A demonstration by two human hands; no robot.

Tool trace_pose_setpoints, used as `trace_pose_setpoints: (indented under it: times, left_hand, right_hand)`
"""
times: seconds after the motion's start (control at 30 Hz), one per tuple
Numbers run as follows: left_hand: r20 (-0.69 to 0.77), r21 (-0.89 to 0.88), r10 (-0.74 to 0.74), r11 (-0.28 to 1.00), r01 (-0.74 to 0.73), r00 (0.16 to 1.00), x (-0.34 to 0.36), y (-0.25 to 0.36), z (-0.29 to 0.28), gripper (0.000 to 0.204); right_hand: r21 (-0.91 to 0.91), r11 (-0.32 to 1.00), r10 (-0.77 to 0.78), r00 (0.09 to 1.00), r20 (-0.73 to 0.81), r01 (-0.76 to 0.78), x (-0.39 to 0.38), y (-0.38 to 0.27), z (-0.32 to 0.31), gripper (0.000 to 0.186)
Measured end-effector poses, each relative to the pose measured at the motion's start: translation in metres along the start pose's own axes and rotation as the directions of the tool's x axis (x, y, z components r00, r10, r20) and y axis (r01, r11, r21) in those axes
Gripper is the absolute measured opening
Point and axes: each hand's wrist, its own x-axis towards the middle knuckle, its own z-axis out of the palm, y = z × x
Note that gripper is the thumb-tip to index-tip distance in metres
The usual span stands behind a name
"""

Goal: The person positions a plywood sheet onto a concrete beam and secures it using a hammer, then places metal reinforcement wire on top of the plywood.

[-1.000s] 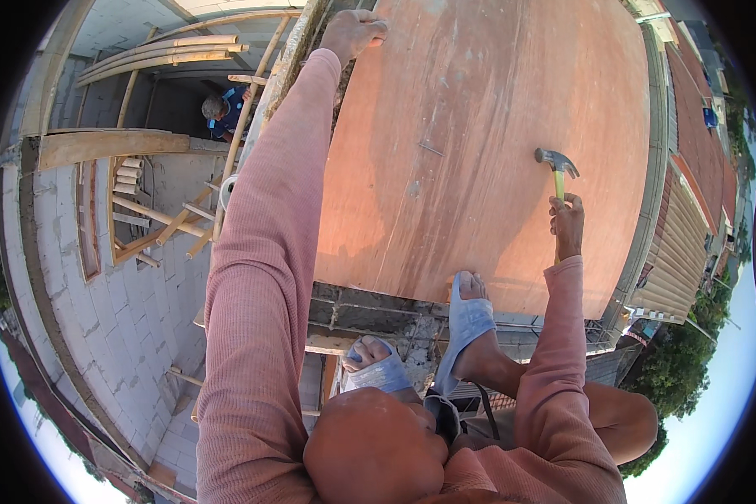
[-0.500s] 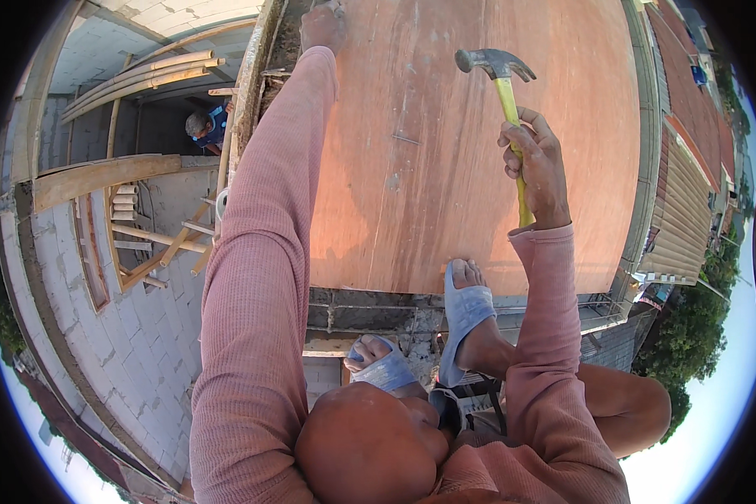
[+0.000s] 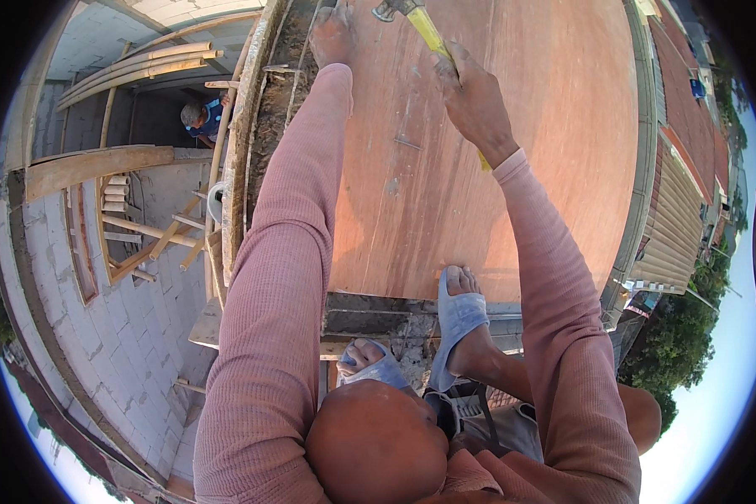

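My left hand is at the far left edge of the reddish plywood sheet, its fingers closed on something I cannot make out at the top of the picture. My right hand grips the yellow handle of a claw hammer, raised over the sheet with its steel head close to the right of my left hand. My right foot in a blue sandal rests by the sheet's near edge. My left foot is lower, beside a rough concrete edge.
Down left, a worker in a blue shirt is among bamboo poles, timber boards and pale block walls. Rough formwork runs along the sheet's left side. To the right are corrugated roofs and trees beyond the edge.
My right hand has swung the hammer up and leftward, from the sheet's right half to near my left hand. My left hand shifted only slightly and stays at the sheet's edge.
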Motion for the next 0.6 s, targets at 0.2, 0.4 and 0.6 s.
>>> trace_pose_setpoints:
  times: [0.2, 0.4, 0.6]
  left_hand:
    - [0.026, -0.003, -0.005, 1.0, 0.005, 1.0, 0.003, -0.007, 0.001, 0.025]
    - [0.192, 0.09, -0.102, 0.992, 0.086, 0.976, 0.002, -0.04, 0.028, 0.023]
    - [0.328, 0.065, -0.2, 0.98, 0.189, 0.923, -0.007, -0.002, 0.075, 0.025]
  right_hand:
    - [-0.234, 0.939, -0.304, 0.926, -0.222, 0.252, 0.05, -0.017, 0.035, 0.034]
    - [-0.252, 0.952, -0.197, 0.978, -0.07, 0.173, 0.058, -0.004, 0.065, 0.038]
    - [-0.233, 0.969, -0.11, 0.989, -0.099, 0.085, 0.064, 0.036, 0.049, 0.042]
